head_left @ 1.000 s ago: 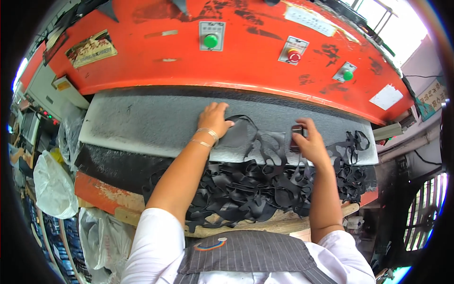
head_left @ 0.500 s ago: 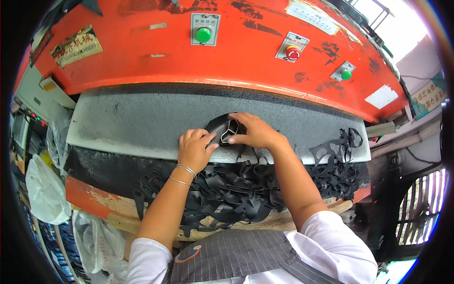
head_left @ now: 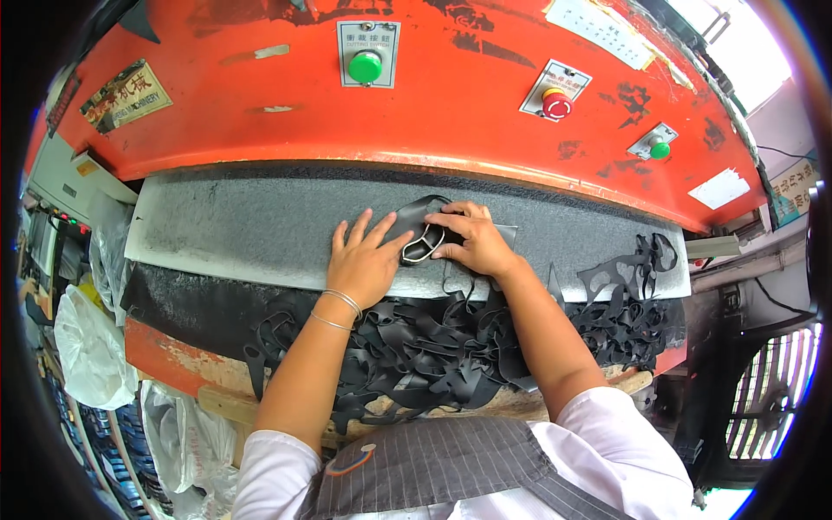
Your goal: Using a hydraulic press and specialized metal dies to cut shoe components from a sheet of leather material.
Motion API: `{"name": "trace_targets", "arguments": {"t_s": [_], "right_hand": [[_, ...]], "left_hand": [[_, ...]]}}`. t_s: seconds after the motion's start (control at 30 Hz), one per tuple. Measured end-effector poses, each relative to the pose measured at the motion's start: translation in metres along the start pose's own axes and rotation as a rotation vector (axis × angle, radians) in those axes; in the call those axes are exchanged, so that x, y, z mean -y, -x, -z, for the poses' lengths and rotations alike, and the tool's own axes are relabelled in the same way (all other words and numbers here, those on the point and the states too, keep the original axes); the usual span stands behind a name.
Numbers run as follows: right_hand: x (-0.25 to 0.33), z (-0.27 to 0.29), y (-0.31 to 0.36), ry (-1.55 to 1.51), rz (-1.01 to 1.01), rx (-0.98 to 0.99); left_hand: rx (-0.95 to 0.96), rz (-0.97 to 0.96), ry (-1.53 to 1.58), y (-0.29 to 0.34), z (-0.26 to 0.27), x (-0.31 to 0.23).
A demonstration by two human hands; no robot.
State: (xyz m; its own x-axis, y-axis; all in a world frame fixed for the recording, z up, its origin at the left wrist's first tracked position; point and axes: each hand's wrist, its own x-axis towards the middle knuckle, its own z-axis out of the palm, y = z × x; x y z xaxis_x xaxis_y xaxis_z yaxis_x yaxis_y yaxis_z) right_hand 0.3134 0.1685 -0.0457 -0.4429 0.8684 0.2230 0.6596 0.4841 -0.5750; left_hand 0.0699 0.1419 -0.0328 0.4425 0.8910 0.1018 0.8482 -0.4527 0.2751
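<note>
A small curved cutting die with bright metal edges rests on a black leather piece near the middle of the grey cutting board. My right hand grips the die from its right side, thumb low and fingers on the far edge. With fingers spread, my left hand lies flat at the left of the leather, its index fingertip close to the die. The leather's right part is partly hidden under my right hand.
Tangled black leather scraps pile along the board's near edge, and a cut-out remnant lies at its right. Behind stands an orange press with a green button and a red button. White plastic bags hang at left.
My left hand has gone from curled at the leather's edge to flattened with fingers spread. The die has turned slightly in my right hand and sits on the leather. The view has shifted a little.
</note>
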Motion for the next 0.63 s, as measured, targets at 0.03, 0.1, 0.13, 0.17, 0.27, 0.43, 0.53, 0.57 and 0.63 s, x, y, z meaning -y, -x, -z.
{"name": "trace_targets", "arguments": {"t_s": [0.03,0.1,0.13,0.17,0.27,0.43,0.53,0.57,0.63], "right_hand": [[0.002,0.000,-0.001,-0.008,-0.001,0.000],[0.004,0.002,-0.002,-0.019,-0.038,-0.007],[0.006,0.006,-0.004,-0.023,-0.042,-0.007],[0.008,0.011,-0.006,0.004,-0.028,-0.003],[0.029,0.030,-0.006,0.009,-0.036,-0.031],[0.018,0.112,0.024,-0.215,-0.005,-0.847],[-0.005,0.186,0.027,0.077,-0.263,-1.384],[-0.015,0.200,0.027,0.075,-0.261,-1.382],[-0.036,0.215,0.028,0.492,-0.538,-1.478]], "left_hand": [[0.018,-0.008,-0.012,0.001,0.004,0.001],[0.040,-0.002,-0.009,-0.004,0.010,0.000],[0.057,0.001,-0.001,-0.007,0.014,-0.001],[0.062,0.000,0.000,-0.010,0.017,-0.001],[0.112,0.035,0.007,-0.010,0.020,0.008],[-0.061,0.232,0.431,-0.013,0.049,0.023],[-0.328,0.115,0.513,-0.042,0.113,-0.009],[-0.370,0.085,0.474,-0.050,0.130,-0.016],[-0.602,-0.015,0.359,-0.058,0.146,-0.024]]}}
